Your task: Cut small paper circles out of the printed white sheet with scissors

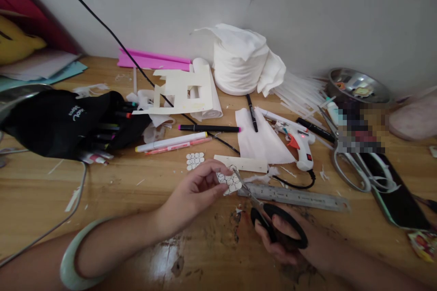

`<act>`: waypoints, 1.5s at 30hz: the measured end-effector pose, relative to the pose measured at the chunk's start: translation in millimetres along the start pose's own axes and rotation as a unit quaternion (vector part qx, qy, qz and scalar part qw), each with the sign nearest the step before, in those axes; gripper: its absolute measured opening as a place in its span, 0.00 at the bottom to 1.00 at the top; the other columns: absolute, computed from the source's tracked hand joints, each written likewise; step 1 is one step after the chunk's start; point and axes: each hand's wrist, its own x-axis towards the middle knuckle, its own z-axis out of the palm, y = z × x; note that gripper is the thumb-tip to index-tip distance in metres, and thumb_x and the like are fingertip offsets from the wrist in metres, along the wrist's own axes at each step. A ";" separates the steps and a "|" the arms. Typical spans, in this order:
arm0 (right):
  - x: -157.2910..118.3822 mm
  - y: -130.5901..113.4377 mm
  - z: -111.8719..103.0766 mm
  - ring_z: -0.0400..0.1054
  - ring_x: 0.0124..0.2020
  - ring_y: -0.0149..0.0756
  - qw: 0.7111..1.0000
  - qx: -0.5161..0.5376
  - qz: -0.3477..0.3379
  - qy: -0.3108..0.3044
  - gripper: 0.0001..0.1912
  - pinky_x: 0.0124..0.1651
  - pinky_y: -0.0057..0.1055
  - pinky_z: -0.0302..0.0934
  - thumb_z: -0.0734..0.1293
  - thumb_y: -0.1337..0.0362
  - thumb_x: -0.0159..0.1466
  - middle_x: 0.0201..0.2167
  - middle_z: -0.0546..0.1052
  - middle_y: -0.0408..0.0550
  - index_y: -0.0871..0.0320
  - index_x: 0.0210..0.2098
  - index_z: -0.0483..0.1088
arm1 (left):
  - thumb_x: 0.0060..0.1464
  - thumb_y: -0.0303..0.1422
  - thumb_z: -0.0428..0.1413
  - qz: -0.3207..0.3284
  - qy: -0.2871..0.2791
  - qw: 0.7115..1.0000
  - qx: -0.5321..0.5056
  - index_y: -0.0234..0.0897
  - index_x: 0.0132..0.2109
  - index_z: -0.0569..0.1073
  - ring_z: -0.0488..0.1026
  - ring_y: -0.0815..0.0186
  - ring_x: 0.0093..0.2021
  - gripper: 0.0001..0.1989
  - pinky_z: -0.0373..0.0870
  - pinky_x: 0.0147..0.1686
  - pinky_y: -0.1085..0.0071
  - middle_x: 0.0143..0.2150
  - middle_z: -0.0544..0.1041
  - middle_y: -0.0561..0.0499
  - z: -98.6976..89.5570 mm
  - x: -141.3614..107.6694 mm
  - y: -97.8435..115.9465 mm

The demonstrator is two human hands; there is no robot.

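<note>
Between the thumb and fingers of my left hand (200, 186) is a small white card piece (231, 183) with circles drawn on it. My right hand (283, 236) has its fingers through the handles of black-handled scissors (264, 211), and their blades reach the right edge of the card piece. A second card piece with circles (195, 161) lies on the wooden table just behind my left hand. A pale card strip (242, 163) rests behind the scissor tips, and a steel ruler (297, 196) lies to their right.
A white glue gun (300, 143) with a black cord, a large pair of scissors (351, 173) and a phone (399, 195) are on the right. Markers (210, 128), a cut-out card (177, 93) and a white roll (241, 66) stand behind. A black pen case (64, 122) lies left.
</note>
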 end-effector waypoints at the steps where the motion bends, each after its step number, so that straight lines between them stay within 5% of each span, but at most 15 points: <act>1: 0.1 -0.1 0.1 0.46 0.13 0.18 1.000 -0.003 0.000 0.003 0.28 0.13 0.17 0.42 0.59 0.38 0.55 0.16 0.58 0.35 0.60 0.27 0.59 | 0.50 0.28 0.55 -0.005 -0.005 1.000 -0.003 0.38 0.40 0.71 0.63 0.68 0.35 0.07 0.61 0.34 0.74 0.35 0.67 0.52 0.0 0.2 -0.2; 20: 0.2 -9.3 4.8 0.47 0.12 0.17 0.999 -0.015 0.016 0.031 0.30 0.13 0.18 0.40 0.59 0.36 0.52 0.16 0.58 0.35 0.60 0.28 0.57 | 0.52 0.29 0.56 -0.038 -0.039 0.997 -0.062 0.36 0.37 0.70 0.65 0.69 0.35 0.04 0.63 0.36 0.74 0.34 0.68 0.53 1.9 0.2 0.6; 45: 2.5 0.0 2.1 0.45 0.11 0.17 0.999 -0.016 0.008 0.033 0.28 0.12 0.17 0.41 0.58 0.37 0.54 0.15 0.58 0.35 0.60 0.27 0.58 | 0.51 0.28 0.56 -0.037 -0.016 0.997 -0.068 0.35 0.35 0.70 0.63 0.73 0.33 0.02 0.61 0.34 0.78 0.32 0.67 0.55 1.1 1.4 3.0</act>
